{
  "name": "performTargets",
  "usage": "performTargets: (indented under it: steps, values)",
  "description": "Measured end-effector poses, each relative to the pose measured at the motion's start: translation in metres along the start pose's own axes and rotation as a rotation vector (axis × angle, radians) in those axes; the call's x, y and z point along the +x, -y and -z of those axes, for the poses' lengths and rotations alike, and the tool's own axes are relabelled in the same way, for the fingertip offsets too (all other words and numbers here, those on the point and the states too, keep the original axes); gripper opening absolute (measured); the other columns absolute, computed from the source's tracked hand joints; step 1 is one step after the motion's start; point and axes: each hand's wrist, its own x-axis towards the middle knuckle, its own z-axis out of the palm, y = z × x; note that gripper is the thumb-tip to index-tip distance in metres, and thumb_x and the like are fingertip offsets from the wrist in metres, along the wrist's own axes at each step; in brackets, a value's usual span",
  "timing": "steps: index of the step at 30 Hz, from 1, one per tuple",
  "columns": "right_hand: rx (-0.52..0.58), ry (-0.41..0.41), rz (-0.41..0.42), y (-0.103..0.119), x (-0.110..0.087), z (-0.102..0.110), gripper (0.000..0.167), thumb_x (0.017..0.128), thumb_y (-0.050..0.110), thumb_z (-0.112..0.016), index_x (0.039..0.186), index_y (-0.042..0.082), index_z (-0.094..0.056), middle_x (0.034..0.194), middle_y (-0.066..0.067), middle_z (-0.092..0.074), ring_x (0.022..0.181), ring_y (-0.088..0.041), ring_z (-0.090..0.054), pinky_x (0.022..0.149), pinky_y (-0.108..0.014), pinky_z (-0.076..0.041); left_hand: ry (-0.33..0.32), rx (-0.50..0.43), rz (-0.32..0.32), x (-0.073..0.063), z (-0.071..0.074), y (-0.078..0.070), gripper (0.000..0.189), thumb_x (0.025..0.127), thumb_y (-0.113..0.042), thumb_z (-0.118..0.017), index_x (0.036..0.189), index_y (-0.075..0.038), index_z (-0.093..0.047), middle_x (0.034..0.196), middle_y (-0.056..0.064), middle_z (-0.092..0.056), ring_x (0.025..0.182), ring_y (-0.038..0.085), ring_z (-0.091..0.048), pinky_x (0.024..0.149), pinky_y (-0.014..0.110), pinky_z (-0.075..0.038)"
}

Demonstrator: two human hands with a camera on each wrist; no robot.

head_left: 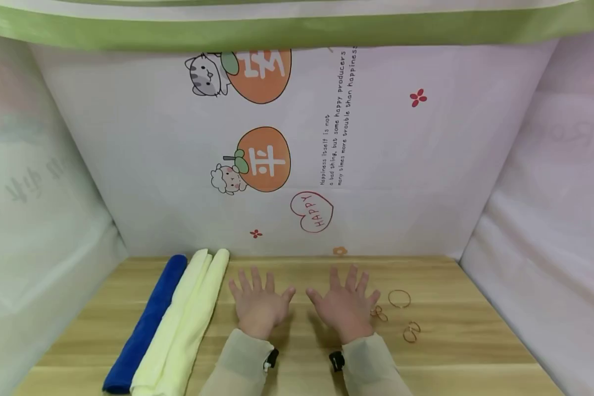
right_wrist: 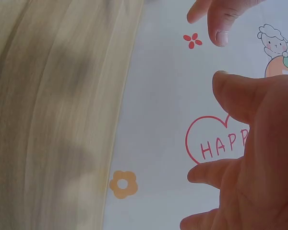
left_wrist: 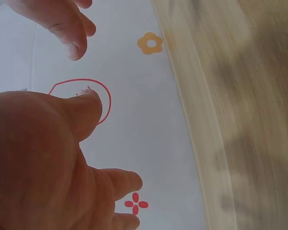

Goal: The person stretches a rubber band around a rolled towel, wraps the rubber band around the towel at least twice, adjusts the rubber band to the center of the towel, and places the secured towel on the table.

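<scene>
My left hand (head_left: 259, 305) is held over the wooden table with its fingers spread and nothing in it. Beside it, my right hand (head_left: 345, 305) is spread the same way, also holding nothing, the two thumbs pointing toward each other. Left of the left hand lie a long blue rolled towel (head_left: 146, 324) and pale yellow rolled cloth (head_left: 190, 324), side by side. Close to the right hand's little finger is a twisted thin brown band (head_left: 379, 314). A round band (head_left: 399, 290) and another twisted band (head_left: 412, 332) lie farther right.
The wooden tabletop (head_left: 307, 379) meets a white printed cloth wall (head_left: 376, 165) at the back. Cloth side walls (head_left: 44, 192) stand left and right, and a green-edged strip (head_left: 297, 33) crosses overhead. Both sleeves have a dark piece (head_left: 336, 361) at the wrist.
</scene>
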Motion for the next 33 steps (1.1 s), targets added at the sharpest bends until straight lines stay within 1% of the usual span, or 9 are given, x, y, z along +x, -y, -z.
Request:
performTargets:
  steps: [4, 11, 16, 18, 21, 24, 28, 31, 33]
  values:
    - [0.014, -0.018, 0.006, 0.003, 0.004, 0.003, 0.096, 0.089, 0.081, -0.032, 0.160, 0.017, -0.022, 0.160, -0.027, 0.006, 0.142, -0.050, 0.016, 0.099, -0.075, 0.015, -0.012, 0.009, 0.002, 0.003, 0.008, 0.001, 0.081, 0.098, -0.070, -0.024, 0.156, -0.015, -0.034, 0.162, 0.020, -0.010, 0.144, 0.049, 0.006, 0.109, 0.066, 0.009]
    - [0.008, -0.012, 0.016, 0.006, 0.004, 0.008, 0.093, 0.091, 0.077, -0.035, 0.159, 0.015, -0.024, 0.159, -0.029, 0.004, 0.142, -0.051, 0.015, 0.100, -0.078, 0.007, 0.002, 0.021, -0.001, 0.003, 0.015, -0.001, 0.081, 0.098, -0.070, -0.024, 0.157, -0.015, -0.033, 0.162, 0.021, -0.009, 0.144, 0.049, 0.006, 0.110, 0.065, 0.008]
    - [0.015, -0.014, 0.016, 0.006, 0.003, 0.009, 0.094, 0.091, 0.078, -0.035, 0.159, 0.014, -0.025, 0.159, -0.029, 0.005, 0.142, -0.051, 0.015, 0.099, -0.077, 0.010, 0.017, 0.031, -0.008, 0.003, 0.017, -0.002, 0.080, 0.098, -0.070, -0.024, 0.157, -0.016, -0.032, 0.163, 0.019, -0.008, 0.144, 0.049, 0.007, 0.108, 0.066, 0.012]
    - [0.022, -0.013, 0.017, 0.006, 0.002, 0.010, 0.094, 0.091, 0.077, -0.036, 0.159, 0.014, -0.024, 0.159, -0.029, 0.005, 0.141, -0.051, 0.015, 0.099, -0.076, 0.012, 0.018, 0.032, -0.010, 0.003, 0.019, -0.001, 0.080, 0.098, -0.069, -0.025, 0.157, -0.016, -0.033, 0.163, 0.019, -0.010, 0.144, 0.049, 0.006, 0.108, 0.066, 0.010]
    - [0.022, -0.005, 0.017, 0.006, 0.001, 0.011, 0.093, 0.092, 0.076, -0.037, 0.159, 0.013, -0.024, 0.159, -0.030, 0.005, 0.141, -0.051, 0.015, 0.099, -0.076, 0.013, 0.028, -0.013, -0.020, 0.005, 0.024, 0.002, 0.079, 0.098, -0.068, -0.029, 0.156, -0.015, -0.035, 0.162, 0.019, -0.012, 0.145, 0.049, 0.003, 0.109, 0.067, 0.008]
    - [0.014, 0.003, 0.015, 0.004, 0.000, 0.012, 0.093, 0.092, 0.076, -0.038, 0.159, 0.013, -0.023, 0.159, -0.030, 0.005, 0.141, -0.051, 0.016, 0.098, -0.076, 0.013, 0.071, -0.095, -0.050, 0.009, 0.034, 0.008, 0.080, 0.097, -0.069, -0.036, 0.156, -0.015, -0.035, 0.162, 0.020, -0.015, 0.145, 0.050, -0.001, 0.108, 0.069, 0.004]
    - [0.006, 0.008, 0.013, 0.001, -0.002, 0.014, 0.093, 0.092, 0.075, -0.039, 0.159, 0.013, -0.023, 0.158, -0.030, 0.006, 0.141, -0.051, 0.015, 0.098, -0.076, 0.013, 0.141, -0.154, -0.095, 0.020, 0.058, 0.019, 0.088, 0.091, -0.072, -0.047, 0.159, -0.017, -0.028, 0.163, 0.020, -0.012, 0.144, 0.052, -0.001, 0.103, 0.077, -0.003]
    - [0.008, 0.008, 0.017, -0.001, -0.002, 0.015, 0.092, 0.093, 0.074, -0.039, 0.159, 0.013, -0.022, 0.158, -0.030, 0.006, 0.142, -0.052, 0.015, 0.098, -0.077, 0.014, 0.171, -0.175, -0.107, 0.032, 0.076, 0.034, 0.096, 0.088, -0.072, -0.055, 0.160, -0.019, -0.020, 0.163, 0.021, -0.005, 0.142, 0.056, 0.003, 0.097, 0.082, -0.007]
    - [0.014, 0.004, 0.021, -0.002, -0.002, 0.017, 0.092, 0.093, 0.074, -0.039, 0.159, 0.013, -0.023, 0.158, -0.030, 0.007, 0.142, -0.051, 0.015, 0.098, -0.077, 0.014, 0.188, -0.186, -0.120, 0.040, 0.084, 0.048, 0.101, 0.088, -0.069, -0.058, 0.161, -0.014, -0.015, 0.162, 0.024, -0.002, 0.141, 0.057, 0.004, 0.098, 0.081, -0.006]
